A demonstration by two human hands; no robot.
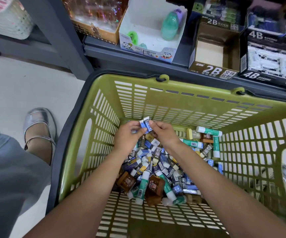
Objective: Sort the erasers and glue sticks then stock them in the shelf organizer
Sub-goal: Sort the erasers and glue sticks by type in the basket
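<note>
Inside a green slatted basket [173, 100] lies a mixed heap of erasers [157, 162] in blue, brown and dark sleeves, with green-and-white glue sticks [209, 131] among them. Both my hands are over the far end of the heap. My left hand [128, 136] and my right hand [163, 133] together pinch two small blue-sleeved erasers [145, 125], held side by side between the fingertips. On the shelf behind stand a nearly empty 2B eraser box [214, 69] and a 4B eraser box [267, 57] holding several erasers.
A white pencil-sharpener box [149, 50] with a few sharpeners stands left of the 2B box. A glittery brown box [95, 19] sits further left. The grey shelf edge [104, 52] runs just beyond the basket. A silver shoe [39, 127] rests on the floor at left.
</note>
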